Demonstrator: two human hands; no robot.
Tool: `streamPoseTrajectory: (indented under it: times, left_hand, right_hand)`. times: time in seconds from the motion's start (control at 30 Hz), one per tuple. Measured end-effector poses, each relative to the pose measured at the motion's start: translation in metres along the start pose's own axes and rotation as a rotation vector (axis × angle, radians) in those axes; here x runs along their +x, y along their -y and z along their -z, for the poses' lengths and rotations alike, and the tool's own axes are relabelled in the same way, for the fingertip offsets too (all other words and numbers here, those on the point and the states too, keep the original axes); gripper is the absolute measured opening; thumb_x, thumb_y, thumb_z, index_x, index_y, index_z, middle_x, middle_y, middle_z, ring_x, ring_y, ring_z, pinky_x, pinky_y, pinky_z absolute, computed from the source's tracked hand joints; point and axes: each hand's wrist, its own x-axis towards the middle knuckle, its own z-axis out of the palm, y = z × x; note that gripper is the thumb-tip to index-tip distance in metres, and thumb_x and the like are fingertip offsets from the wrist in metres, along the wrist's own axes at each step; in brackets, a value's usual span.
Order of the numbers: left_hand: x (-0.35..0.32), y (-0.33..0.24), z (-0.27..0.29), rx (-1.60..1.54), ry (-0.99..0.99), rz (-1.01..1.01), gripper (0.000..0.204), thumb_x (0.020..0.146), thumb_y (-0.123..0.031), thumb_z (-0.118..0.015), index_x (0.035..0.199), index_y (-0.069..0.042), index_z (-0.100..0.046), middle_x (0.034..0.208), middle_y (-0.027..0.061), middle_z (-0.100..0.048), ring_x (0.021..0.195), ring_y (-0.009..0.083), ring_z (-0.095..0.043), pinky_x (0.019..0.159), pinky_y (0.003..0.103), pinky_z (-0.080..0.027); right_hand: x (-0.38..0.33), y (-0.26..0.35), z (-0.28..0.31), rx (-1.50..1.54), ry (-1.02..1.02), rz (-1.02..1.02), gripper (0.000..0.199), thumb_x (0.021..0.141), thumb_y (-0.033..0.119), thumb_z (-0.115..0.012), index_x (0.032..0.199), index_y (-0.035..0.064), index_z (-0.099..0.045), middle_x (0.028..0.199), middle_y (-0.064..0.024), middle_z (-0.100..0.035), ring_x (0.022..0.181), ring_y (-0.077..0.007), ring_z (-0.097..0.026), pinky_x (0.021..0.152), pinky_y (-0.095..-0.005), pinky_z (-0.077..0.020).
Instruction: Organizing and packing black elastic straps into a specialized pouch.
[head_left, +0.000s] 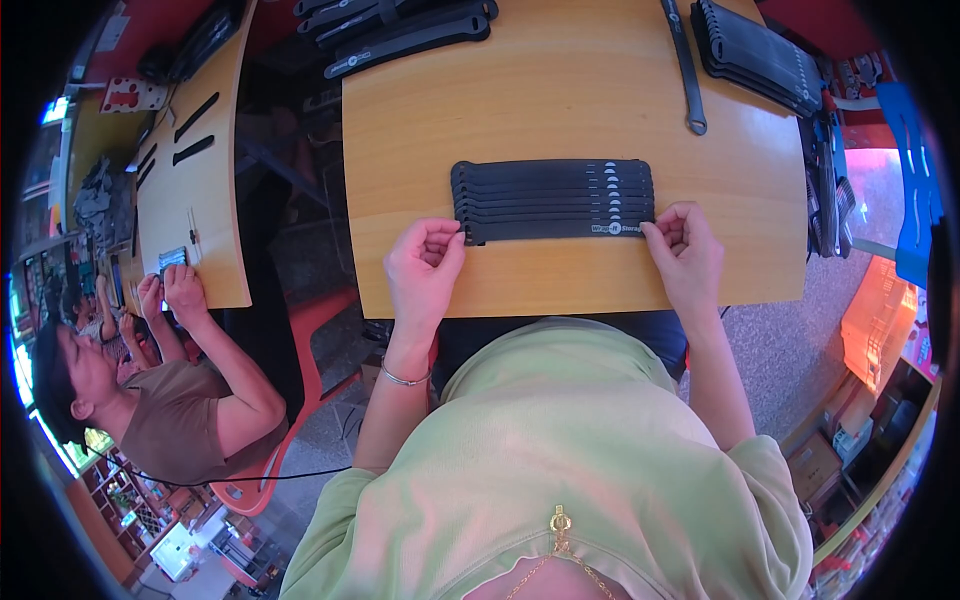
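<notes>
On the wooden table in front of me lies a fanned row of flat black straps [540,200], overlapping so that their long edges show one below another. White print runs down their right part. My left hand [425,262] pinches the left end of the nearest strap between thumb and fingers. At the opposite end, my right hand [688,255] has its thumb and fingertips closed on the same strap's right corner. The fingertips hide both tips of that strap.
More black straps are piled at the table's far left [410,45] and far right [755,60]. A single strap [686,75] with a rounded end lies beside the right pile. To the left, a seated person [190,420] works at another table [215,200]. A blue plastic piece [910,190] hangs at right.
</notes>
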Motion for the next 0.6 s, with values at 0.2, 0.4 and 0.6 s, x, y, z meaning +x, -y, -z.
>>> streamPoseTrajectory:
  times: [0.2, 0.4, 0.6]
  left_hand:
    - [0.0003, 0.0004, -0.0020, -0.034, -0.030, -0.014, 0.010, 0.081, 0.004, -0.064, 0.090, 0.001, -0.063, 0.074, 0.0008, -0.062, 0.062, 0.0037, -0.054, 0.057, 0.017, -0.045]
    - [-0.0005, -0.0011, -0.0021, -0.031, -0.025, -0.016, 0.011, 0.081, 0.004, -0.064, 0.091, 0.001, -0.063, 0.074, 0.0005, -0.061, 0.063, 0.0037, -0.053, 0.057, 0.017, -0.044]
    - [-0.0004, -0.0009, -0.0023, -0.041, -0.026, -0.019, 0.010, 0.081, 0.003, -0.064, 0.091, 0.001, -0.063, 0.074, 0.0003, -0.061, 0.063, 0.0036, -0.053, 0.057, 0.017, -0.044]
  right_hand:
    - [-0.0004, -0.0008, 0.0002, -0.005, -0.006, 0.003, 0.019, 0.079, 0.002, -0.070, 0.089, 0.0024, -0.054, 0.072, -0.0008, -0.058, 0.061, -0.0050, -0.053, 0.054, -0.0183, -0.0428]
    - [-0.0014, -0.0014, -0.0018, -0.021, -0.027, 0.025, 0.020, 0.078, 0.002, -0.071, 0.090, 0.0029, -0.055, 0.072, -0.0018, -0.059, 0.060, -0.0058, -0.054, 0.054, -0.0192, -0.0436]
    - [-0.0025, -0.0016, -0.0024, -0.075, -0.038, 0.049, 0.020, 0.078, 0.003, -0.071, 0.091, 0.0031, -0.055, 0.069, -0.0023, -0.059, 0.059, -0.0068, -0.054, 0.054, -0.0204, -0.0442]
